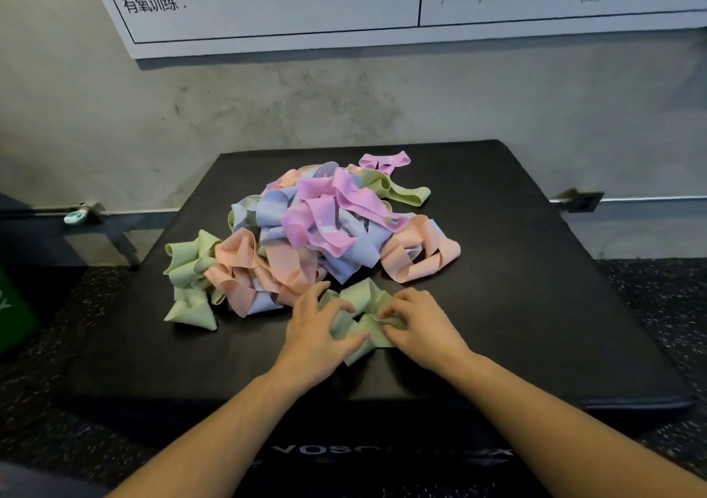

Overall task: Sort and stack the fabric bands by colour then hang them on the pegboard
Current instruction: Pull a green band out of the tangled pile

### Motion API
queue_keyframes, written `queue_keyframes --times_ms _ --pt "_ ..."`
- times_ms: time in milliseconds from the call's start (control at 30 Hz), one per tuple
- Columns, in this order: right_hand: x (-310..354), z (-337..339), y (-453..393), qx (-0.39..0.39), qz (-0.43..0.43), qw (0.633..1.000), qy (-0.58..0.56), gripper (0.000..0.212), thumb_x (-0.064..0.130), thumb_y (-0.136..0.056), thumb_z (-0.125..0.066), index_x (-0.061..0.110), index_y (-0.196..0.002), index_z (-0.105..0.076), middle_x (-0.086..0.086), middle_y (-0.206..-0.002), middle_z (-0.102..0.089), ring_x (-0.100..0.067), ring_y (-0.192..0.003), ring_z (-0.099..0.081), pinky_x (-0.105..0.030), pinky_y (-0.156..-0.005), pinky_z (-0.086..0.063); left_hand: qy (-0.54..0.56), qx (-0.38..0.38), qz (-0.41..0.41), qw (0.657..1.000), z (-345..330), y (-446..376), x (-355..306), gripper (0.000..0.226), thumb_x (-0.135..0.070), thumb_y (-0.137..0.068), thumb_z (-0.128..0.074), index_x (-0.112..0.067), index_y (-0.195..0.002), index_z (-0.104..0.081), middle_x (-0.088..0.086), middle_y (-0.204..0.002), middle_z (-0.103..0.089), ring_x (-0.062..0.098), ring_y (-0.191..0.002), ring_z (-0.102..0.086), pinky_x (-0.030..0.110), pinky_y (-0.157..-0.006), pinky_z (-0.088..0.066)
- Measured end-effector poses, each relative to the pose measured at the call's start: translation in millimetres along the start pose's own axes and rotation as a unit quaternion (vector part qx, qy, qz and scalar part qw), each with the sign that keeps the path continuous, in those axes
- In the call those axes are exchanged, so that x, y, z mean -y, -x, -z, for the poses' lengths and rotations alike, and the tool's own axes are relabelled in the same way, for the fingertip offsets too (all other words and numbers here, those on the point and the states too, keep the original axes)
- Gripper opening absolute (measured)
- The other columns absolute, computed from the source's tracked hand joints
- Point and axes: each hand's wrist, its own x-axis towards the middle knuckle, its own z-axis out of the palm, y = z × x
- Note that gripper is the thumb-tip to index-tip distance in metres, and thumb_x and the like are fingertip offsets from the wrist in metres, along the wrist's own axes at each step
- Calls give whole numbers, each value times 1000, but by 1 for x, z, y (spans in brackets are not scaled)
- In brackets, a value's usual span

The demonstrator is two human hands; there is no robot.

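Observation:
A tangled heap of fabric bands (306, 229) in pink, blue, peach and green lies on a black padded box (535, 306). Near the front edge of the heap a crumpled green band (361, 306) rests on the black top. My left hand (317, 329) grips its left side with curled fingers. My right hand (417, 325) pinches its right side. More green bands (189, 268) lie at the heap's left, and another green band (401, 191) sits at the back right. No pegboard is in view.
A white printed board (344, 0) with handwriting hangs on the grey concrete wall behind. A metal rail (631, 199) runs along the wall's base. Speckled dark floor surrounds the box. A green object (15, 306) stands at the far left.

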Motion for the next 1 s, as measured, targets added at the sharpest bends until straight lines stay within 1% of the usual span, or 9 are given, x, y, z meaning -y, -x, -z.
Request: queue_keyframes --times_ms 67,167,300,400,500,600,767,900,1000 --pt "-5 1 11 -11 -5 1000 23 24 35 -89 -66 32 -112 -72 7 -137 -51 -20 -129 -40 -39 -105 -39 3 37 22 999 -1 -5 -11 63 -75 -62 -57 -35 -110 -62 -18 -138 -33 8 -139 -27 31 -115 -26" --pt "-11 4 22 19 -17 1000 3 29 49 -86 -60 34 -108 -73 10 -143 -49 -19 -134 -40 -39 -109 -39 -28 68 37 997 -9 -11 -24 58 -61 -74 -70 -38 -124 -51 -17 -135 -49 16 -133 -41 44 -111 -36" --pt "-11 11 27 28 -43 998 -40 41 55 -96 -47 22 -89 -71 7 -100 -68 -17 -96 -61 -42 -88 -51 -130 108 60 984 -16 -13 -36 72 -55 -87 -65 -47 -150 -31 -19 -151 -33 16 -140 -29 44 -112 -26" --pt "-10 18 24 19 -84 993 -78 24 41 -98 -54 29 -116 -64 7 -103 -70 -20 -96 -64 -37 -87 -51 -148 114 69 980 -19 -16 -36 68 -56 -87 -67 -45 -148 -39 -16 -144 -39 18 -136 -33 41 -112 -26" --pt "-5 22 15 16 -122 977 -173 60 25 -90 -60 35 -144 -36 6 -110 -62 -19 -95 -64 -33 -83 -50 -105 90 56 989 -23 -16 -28 61 -47 -85 -74 -35 -142 -55 -11 -133 -49 21 -125 -44 33 -107 -33" --pt "-2 23 -4 21 -148 970 -189 73 23 -87 -63 27 -151 -30 1 -116 -57 -20 -101 -61 -31 -80 -45 -31 40 27 998 -23 -16 -19 44 -28 -82 -82 -24 -124 -71 -11 -112 -55 21 -110 -52 28 -101 -39" --pt "2 20 -27 32 -137 973 -181 45 10 -87 -61 21 -131 -61 0 -110 -68 -15 -102 -64 -21 -79 -42 -17 -34 -30 999 -26 -13 -16 13 -18 -81 -82 -25 -91 -78 -23 -99 -49 15 -95 -49 7 -88 -30" --pt "6 28 -26 56 -60 986 -147 19 7 -86 -63 23 -84 -71 14 -75 -62 2 -68 -54 -18 -71 -40 104 -76 -18 992 -18 -14 -26 27 -8 -82 -74 -35 -79 -67 -14 -96 -60 7 -96 -57 14 -88 -38" --pt "7 40 -14 13 -19 984 -178 16 11 -89 -67 23 -89 -77 21 -79 -63 13 -73 -57 -6 -69 -40 197 -99 47 974 -8 -17 -34 33 1 -88 -66 -32 -87 -64 -3 -100 -66 -1 -96 -58 14 -86 -40"
